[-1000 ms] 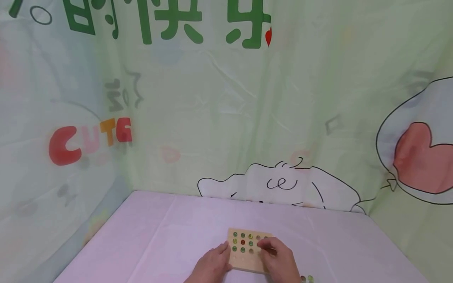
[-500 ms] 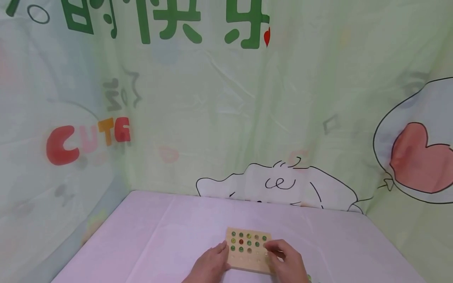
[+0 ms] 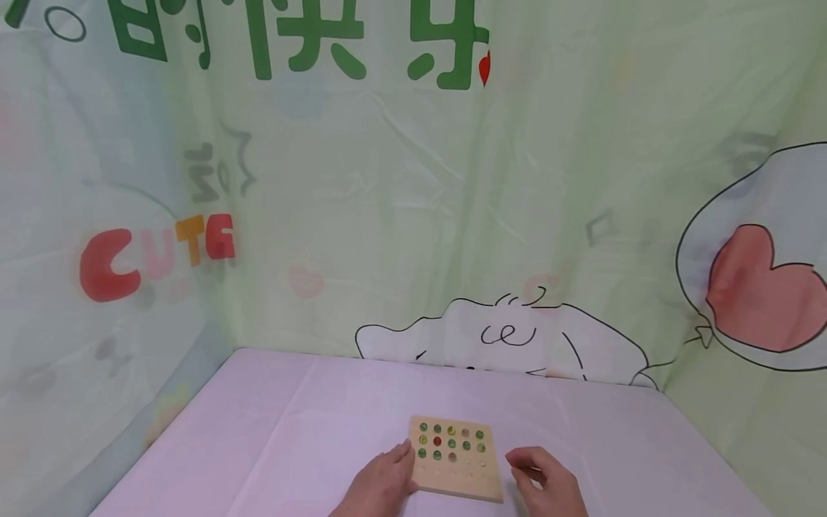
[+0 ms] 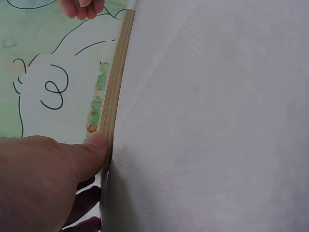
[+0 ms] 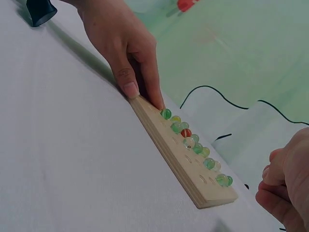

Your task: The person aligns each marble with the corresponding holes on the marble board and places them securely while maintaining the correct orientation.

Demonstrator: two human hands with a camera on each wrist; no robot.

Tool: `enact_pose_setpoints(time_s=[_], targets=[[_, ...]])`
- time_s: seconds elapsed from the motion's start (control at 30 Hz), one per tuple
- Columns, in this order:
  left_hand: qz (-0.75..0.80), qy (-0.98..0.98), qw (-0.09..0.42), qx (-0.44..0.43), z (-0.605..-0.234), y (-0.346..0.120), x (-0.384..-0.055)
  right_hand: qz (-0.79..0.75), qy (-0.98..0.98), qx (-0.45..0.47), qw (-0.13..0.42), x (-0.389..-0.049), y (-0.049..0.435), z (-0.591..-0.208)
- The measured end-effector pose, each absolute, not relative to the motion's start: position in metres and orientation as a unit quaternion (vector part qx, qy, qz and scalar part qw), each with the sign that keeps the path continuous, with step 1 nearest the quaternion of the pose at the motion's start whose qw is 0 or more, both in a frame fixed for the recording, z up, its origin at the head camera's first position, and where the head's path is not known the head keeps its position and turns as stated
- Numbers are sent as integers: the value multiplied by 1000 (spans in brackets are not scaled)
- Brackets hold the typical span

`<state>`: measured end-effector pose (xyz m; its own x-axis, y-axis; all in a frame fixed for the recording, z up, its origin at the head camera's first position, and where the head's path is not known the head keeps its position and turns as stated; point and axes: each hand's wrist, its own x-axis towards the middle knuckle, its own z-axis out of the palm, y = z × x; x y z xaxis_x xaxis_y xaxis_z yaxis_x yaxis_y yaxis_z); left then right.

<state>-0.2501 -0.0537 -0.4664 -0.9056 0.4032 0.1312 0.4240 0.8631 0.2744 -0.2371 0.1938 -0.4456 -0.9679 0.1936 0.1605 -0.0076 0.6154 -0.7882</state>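
Observation:
A pale wooden board [image 3: 455,480] with rows of round hollows lies on the table, glass marbles filling its far rows. Most marbles are green or yellowish; a red marble [image 3: 437,441] sits among them. Hollows along the near side hold none. My left hand [image 3: 381,481] grips the board's left edge, thumb at the near corner [image 5: 133,98] and fingers along the side. Off the board's right side hovers my right hand [image 3: 549,485], its fingers loosely curled with no marble showing between them. Part of its palm is hidden in the right wrist view.
A pale pink-white cloth covers the table [image 3: 310,424]. Behind it hangs a printed curtain [image 3: 362,215] with drawings and lettering, meeting the table's back edge. A dark cuff-like object [image 5: 41,12] shows near the left wrist.
My right hand has moved from the second row off the board to the right. Marbles now show in that row's last two hollows, where its fingers were. My left hand keeps its grip.

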Motion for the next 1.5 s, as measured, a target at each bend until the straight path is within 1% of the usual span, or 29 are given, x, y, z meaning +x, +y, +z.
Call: enact_pose_setpoints(time_s=[0.23, 0.53, 0.73, 1.03, 1.27, 1.37, 1.5], targets=[[-139, -966, 35, -214, -467, -54, -250, 426, -894, -81, 112, -232, 212, -446], [-134, -966, 46, -216, -468, -55, -250, 398, -906, -81, 122, -227, 237, -450], [-138, -965, 46, -218, -466, -56, -249, 398, -906, -103, 96, -229, 256, -456], [-140, -965, 45, -217, -465, -55, -248, 412, -903, -103, 65, -234, 290, -478], [-147, -966, 32, -209, -464, -55, -249, 407, -906, -107, 36, -229, 308, -481], [-141, -967, 37, -211, -464, -56, -249, 413, -904, -109, 24, -228, 315, -483], [-139, -967, 43, -208, -464, -56, -248, 420, -900, -116, 6, -234, 328, -501]])
